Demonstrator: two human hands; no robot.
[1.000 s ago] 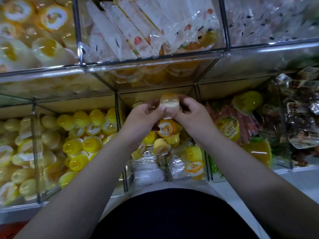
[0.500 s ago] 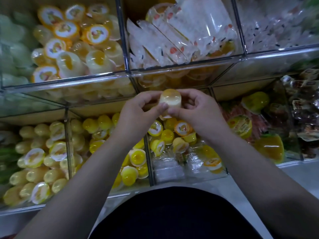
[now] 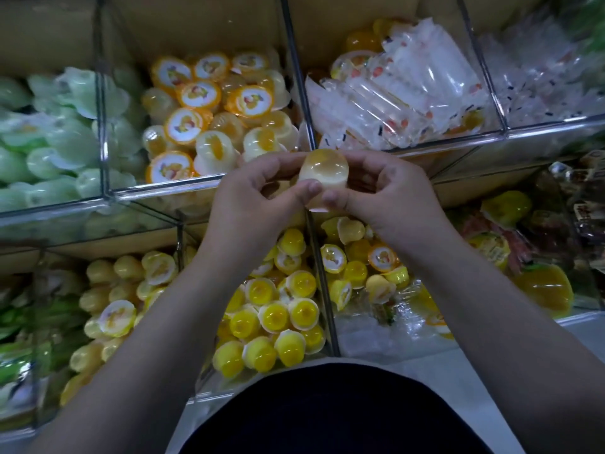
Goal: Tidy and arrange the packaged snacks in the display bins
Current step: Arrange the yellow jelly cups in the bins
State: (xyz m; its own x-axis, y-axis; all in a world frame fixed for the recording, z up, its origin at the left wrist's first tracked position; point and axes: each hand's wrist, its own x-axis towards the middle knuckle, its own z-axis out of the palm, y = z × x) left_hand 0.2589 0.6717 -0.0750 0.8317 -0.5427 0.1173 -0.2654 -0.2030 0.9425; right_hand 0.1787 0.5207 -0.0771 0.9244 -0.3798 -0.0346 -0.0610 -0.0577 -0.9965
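Open room lies above the orange-lidded cups [image 3: 212, 99] at the back of the upper middle bin [image 3: 157, 188], against the brown back wall [image 3: 196, 24]. Clear dividers [image 3: 291, 60] fence both sides. The left hand [image 3: 255, 204] and right hand [image 3: 396, 198], pinching a jelly cup [image 3: 324, 170], block its front right corner. Yellow cups [image 3: 273, 317] heap the lower bin [image 3: 325, 299] beneath.

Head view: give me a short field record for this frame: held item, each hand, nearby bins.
held item: pale orange jelly cup, rounded end toward camera
left hand: pinches the cup's side
right hand: pinches the other side
behind hands: orange-lidded cups in upper bin
below hands: yellow jelly cups in lower bin
upper left: green cups
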